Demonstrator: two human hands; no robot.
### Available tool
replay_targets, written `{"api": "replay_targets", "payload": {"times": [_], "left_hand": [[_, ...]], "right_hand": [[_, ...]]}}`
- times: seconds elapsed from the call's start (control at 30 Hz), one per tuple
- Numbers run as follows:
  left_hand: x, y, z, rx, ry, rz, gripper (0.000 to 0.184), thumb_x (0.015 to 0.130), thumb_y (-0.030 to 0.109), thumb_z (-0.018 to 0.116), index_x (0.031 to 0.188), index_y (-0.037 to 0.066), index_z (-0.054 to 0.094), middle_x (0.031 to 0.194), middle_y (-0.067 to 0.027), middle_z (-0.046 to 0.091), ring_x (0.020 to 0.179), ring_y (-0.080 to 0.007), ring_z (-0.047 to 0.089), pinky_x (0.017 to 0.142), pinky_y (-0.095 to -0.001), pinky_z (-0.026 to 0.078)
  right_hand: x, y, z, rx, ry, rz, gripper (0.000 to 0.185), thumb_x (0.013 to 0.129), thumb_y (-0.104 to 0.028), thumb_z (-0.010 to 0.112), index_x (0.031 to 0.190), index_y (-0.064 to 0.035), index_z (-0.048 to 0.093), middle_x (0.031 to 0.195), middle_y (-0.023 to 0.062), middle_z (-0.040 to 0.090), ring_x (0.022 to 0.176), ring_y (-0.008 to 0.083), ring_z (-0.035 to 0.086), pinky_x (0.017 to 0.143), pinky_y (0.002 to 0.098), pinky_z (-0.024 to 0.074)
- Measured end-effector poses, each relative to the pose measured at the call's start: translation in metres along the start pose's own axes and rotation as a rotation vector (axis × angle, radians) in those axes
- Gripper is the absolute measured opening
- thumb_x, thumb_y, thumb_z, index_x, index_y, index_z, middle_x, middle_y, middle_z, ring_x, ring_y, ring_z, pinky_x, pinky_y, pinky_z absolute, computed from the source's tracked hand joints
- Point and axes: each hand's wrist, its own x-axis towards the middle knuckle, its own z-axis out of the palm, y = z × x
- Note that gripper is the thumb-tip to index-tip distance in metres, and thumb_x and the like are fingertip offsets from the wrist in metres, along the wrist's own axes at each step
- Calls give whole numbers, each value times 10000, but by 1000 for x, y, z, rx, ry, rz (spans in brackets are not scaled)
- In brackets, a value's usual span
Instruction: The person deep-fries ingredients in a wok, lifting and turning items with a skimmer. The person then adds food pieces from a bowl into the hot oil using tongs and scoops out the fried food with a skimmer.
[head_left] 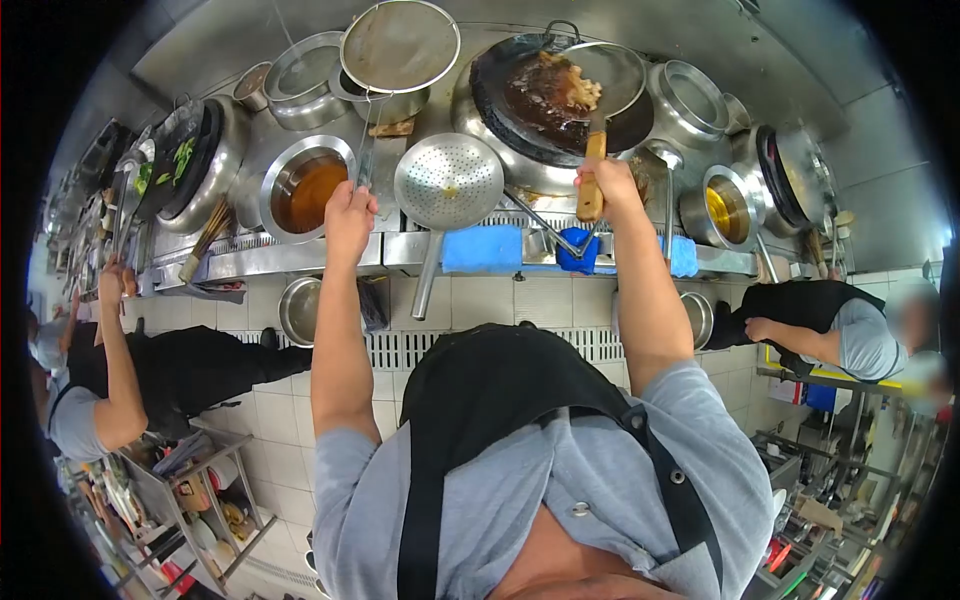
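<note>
My left hand (350, 217) is closed round the handle of a round fine-mesh strainer (400, 46), which is raised over the pots at the back. My right hand (610, 187) grips the wooden handle of a second mesh strainer (612, 78) above a dark wok (520, 100). Pale brown food pieces (582, 92) lie at that strainer's left edge, over dark liquid in the wok. Between my hands, a perforated ladle (449, 182) rests on the counter edge, its handle pointing toward me.
A pot of brown liquid (308, 198) stands left, a pot of yellow oil (726, 207) right. Blue cloths (482, 249) lie along the counter edge. A co-worker (110, 400) stands left near a wok with greens (183, 160), another person (840, 320) right.
</note>
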Motion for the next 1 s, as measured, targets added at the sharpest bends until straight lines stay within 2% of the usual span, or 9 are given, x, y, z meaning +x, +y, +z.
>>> {"api": "replay_targets", "payload": {"times": [0.1, 0.2, 0.33, 0.47, 0.6, 0.63, 0.77, 0.87, 1.0], "left_hand": [[-7, 7, 14, 34, 44, 33, 171, 1007, 126, 508, 985, -22, 591, 700, -34, 597, 512, -74, 458, 483, -258, 375], [-9, 6, 23, 34, 57, 36, 181, 1015, 126, 503, 1004, -27, 599, 699, -36, 598, 511, -70, 458, 484, -252, 379], [-13, 7, 37, 22, 72, 13, 183, 1024, 130, 498, 999, -21, 599, 702, -32, 598, 508, -69, 452, 483, -244, 370], [-15, 0, 44, -66, 89, -43, 182, 1024, 128, 498, 977, -12, 603, 710, -30, 597, 513, -69, 443, 490, -235, 361], [-9, 8, 46, -103, 78, -45, 172, 1017, 122, 503, 971, -11, 604, 719, -31, 595, 520, -71, 439, 496, -230, 358], [-9, 11, 47, -102, 76, -38, 171, 1015, 121, 504, 970, -11, 604, 721, -31, 595, 521, -72, 441, 496, -231, 357], [-5, 12, 43, -115, 53, -25, 170, 1011, 121, 506, 961, -12, 599, 727, -34, 599, 529, -77, 448, 497, -237, 357], [-8, 13, 33, -94, 43, -39, 170, 1011, 122, 506, 953, -13, 591, 728, -38, 601, 536, -80, 454, 500, -242, 362], [-1, 8, 16, -144, 23, -37, 170, 1008, 128, 512, 944, -13, 582, 728, -39, 603, 540, -85, 462, 502, -245, 368]], "right_hand": [[-12, -16, -21, -36, -161, 50, 178, 821, -114, 665, 914, 27, 609, 769, 113, 654, 622, 204, 627, 542, 341, 507], [1, -22, -47, 154, -217, 123, 142, 838, -112, 641, 905, 11, 617, 755, 102, 647, 622, 183, 621, 530, 316, 507], [-14, -19, -49, 162, -304, 157, 180, 906, -129, 594, 994, 29, 594, 842, 68, 626, 670, 116, 601, 561, 261, 499], [-14, -12, -81, 384, -481, 197, 223, 908, -120, 585, 1049, 51, 558, 840, 70, 608, 636, 119, 563, 542, 247, 481], [-52, -22, -73, 324, -387, 78, 293, 913, -109, 560, 1168, 30, 516, 934, 89, 593, 669, 121, 554, 538, 246, 474], [-50, -14, -77, 331, -420, 74, 377, 902, -94, 563, 1249, 32, 487, 973, 89, 592, 690, 119, 557, 537, 248, 473], [-83, -16, -70, 340, -383, 51, 449, 888, -81, 564, 1314, 32, 474, 975, 84, 591, 682, 108, 554, 529, 257, 475], [-111, -13, -62, 237, -361, 10, 382, 875, -60, 597, 1242, 19, 527, 953, 86, 601, 646, 138, 584, 494, 282, 497], [-164, -8, -50, 199, -383, 2, 461, 864, -60, 593, 1310, 11, 498, 949, 73, 594, 608, 120, 571, 463, 264, 481]]}}
